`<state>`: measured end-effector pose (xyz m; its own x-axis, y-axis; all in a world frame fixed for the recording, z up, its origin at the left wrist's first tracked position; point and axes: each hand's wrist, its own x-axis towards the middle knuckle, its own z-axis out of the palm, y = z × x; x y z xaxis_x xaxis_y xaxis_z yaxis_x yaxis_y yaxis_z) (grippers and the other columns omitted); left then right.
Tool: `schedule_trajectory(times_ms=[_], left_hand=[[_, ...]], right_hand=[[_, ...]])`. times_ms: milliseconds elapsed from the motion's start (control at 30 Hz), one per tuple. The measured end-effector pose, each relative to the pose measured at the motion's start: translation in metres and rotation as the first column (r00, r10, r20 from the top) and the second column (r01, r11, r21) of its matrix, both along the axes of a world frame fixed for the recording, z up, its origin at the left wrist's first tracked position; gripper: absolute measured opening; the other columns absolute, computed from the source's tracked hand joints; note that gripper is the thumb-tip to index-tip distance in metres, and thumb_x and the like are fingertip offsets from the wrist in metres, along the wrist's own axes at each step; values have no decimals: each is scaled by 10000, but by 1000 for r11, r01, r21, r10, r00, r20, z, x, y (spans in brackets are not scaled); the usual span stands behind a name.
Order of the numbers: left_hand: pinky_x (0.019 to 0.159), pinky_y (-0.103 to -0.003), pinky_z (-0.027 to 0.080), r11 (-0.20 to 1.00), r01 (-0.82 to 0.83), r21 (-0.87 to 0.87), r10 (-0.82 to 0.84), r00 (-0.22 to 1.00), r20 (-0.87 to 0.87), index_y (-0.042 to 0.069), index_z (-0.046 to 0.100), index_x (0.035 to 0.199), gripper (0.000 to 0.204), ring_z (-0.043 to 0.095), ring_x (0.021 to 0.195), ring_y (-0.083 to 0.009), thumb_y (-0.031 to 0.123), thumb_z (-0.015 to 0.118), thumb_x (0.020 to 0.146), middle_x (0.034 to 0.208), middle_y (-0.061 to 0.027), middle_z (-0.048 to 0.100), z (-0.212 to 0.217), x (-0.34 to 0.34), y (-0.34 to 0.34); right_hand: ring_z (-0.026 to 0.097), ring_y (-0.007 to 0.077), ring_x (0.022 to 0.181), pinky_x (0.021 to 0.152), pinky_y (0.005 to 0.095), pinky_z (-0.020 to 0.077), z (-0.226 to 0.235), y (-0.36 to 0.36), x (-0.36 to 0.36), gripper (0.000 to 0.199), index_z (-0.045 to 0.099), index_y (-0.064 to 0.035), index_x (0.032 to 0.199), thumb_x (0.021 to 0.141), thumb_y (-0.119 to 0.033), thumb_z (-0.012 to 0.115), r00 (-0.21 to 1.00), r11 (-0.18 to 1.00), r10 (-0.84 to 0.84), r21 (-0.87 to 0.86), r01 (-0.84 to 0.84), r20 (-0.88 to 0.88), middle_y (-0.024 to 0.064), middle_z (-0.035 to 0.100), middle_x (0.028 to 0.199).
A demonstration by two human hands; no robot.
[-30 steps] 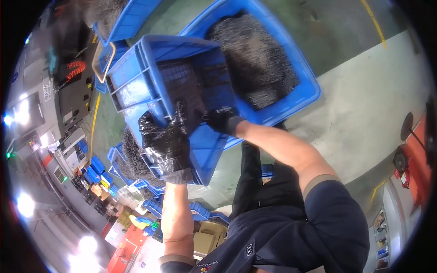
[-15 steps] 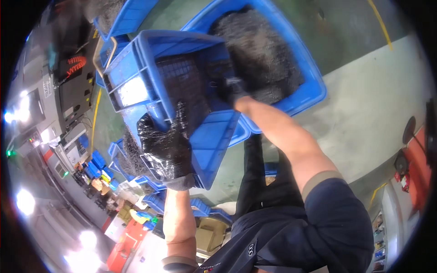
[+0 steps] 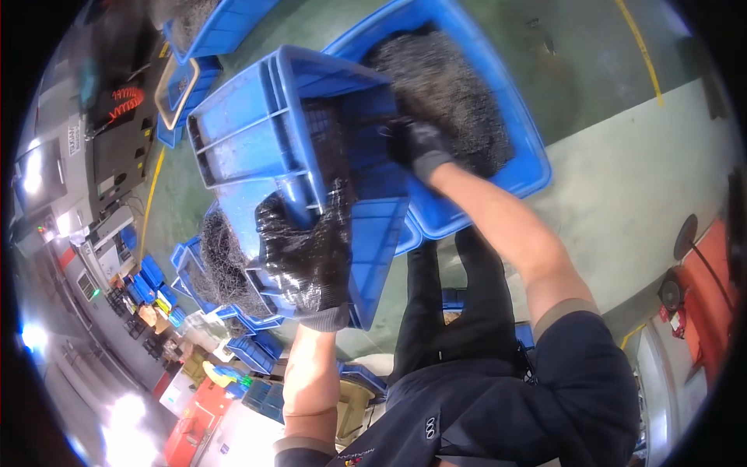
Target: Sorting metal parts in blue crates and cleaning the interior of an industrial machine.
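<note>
- Head view: the gloved left hand grips a tilted blue crate by its near edge.
- That crate is held up at the left edge of a large blue bin, mouth facing right.
- Gloved right hand is blurred at the crate's mouth; its grip cannot be told.
- Dark grey shavings lie between the bin's edges.

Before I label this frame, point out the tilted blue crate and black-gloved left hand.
Tilted blue crate [image 3: 261, 144], head view: ribbed outer surface.
Black-gloved left hand [image 3: 310, 253], head view: back of hand.
</note>
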<state>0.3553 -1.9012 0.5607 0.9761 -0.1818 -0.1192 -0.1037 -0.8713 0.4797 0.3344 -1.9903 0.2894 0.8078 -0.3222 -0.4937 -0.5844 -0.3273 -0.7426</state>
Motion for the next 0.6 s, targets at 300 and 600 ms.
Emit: schedule_trajectory(times_ms=[300,600], left_hand=[[610,-327,450,999,6,39,-9,996,84,-6,571,834,390,522,590,-181,306,784,738,664,-97,596,-7,5,17],[618,-354,450,991,129,34,-132,988,78,-24,573,888,371,521,628,-255,259,771,753,780,-148,575,9,6,19]], right_hand=[[561,264,1134,958,390,443,-6,0,7,380,568,-262,1241,872,-288,479,999,995,-21,-101,24,29,84,546,1295],[598,343,1025,849,440,470,12,40,86,354,621,-144,1121,899,-362,453,926,973,-160,-104,206,343,202,629,1084]])
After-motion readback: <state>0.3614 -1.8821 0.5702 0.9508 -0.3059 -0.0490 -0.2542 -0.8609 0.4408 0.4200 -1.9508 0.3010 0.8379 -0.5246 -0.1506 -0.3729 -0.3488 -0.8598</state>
